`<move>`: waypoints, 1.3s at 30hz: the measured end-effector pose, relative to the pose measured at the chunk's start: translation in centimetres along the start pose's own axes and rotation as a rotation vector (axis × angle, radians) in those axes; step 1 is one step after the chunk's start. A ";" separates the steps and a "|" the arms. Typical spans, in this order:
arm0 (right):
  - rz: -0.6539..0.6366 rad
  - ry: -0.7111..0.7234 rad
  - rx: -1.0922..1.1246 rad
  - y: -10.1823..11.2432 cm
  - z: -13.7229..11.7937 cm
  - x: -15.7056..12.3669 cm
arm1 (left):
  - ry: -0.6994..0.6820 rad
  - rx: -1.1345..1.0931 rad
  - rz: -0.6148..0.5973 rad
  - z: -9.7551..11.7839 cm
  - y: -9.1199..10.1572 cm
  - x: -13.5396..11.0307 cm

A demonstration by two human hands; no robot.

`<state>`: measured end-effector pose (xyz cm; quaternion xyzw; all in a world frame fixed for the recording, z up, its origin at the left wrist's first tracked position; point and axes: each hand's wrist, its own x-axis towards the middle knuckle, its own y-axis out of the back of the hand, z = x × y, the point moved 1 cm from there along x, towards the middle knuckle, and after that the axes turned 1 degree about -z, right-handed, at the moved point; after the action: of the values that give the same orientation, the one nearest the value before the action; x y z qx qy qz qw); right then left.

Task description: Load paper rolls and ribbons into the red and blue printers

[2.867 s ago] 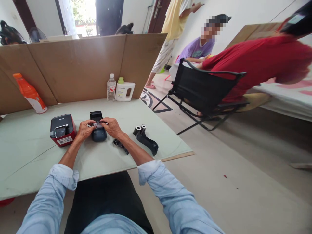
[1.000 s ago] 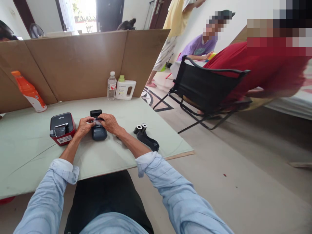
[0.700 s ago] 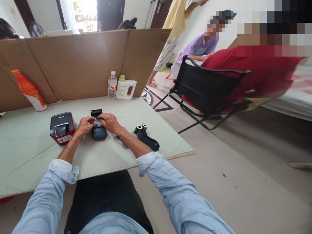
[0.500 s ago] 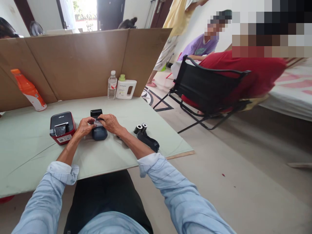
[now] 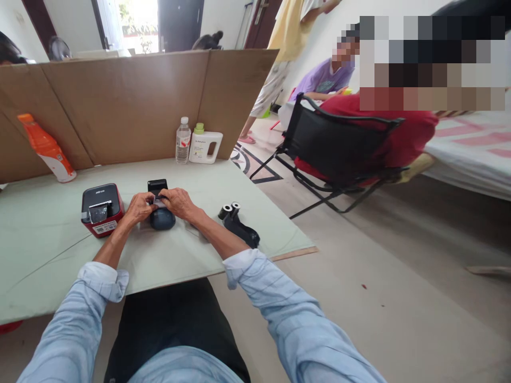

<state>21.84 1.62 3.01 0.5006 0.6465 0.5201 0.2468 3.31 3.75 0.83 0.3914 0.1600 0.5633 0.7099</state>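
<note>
Handheld device: dark and rounded, it lay on the surface between both hands, its black flap open at the far end.
Left hand: fingers bent in at a small pale piece over the device's middle; whether they gripped it could not be told.
Right hand: fingers curled beside that piece, their grip equally unclear.
Open flap: that much was done; handling at the middle looked unfinished, the remainder unclear.
Right forearm: it hid most of a small black part that showed plainly about three seconds earlier.
</note>
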 end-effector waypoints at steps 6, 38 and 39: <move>-0.022 -0.008 -0.019 -0.4 -0.2 -0.1 | 0.032 0.117 -0.031 0.4 0.1 0.5; 0.305 0.317 -0.103 -6.0 0.2 -3.5 | 0.139 -0.262 0.264 -3.3 -1.2 3.6; 0.308 0.318 -0.100 -6.1 0.1 -3.6 | 0.090 -0.226 0.255 -3.3 -1.0 3.1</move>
<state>20.89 -1.34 -3.40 0.4924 0.5667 0.6553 0.0839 2.76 7.77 -1.32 0.3008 0.0763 0.6801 0.6642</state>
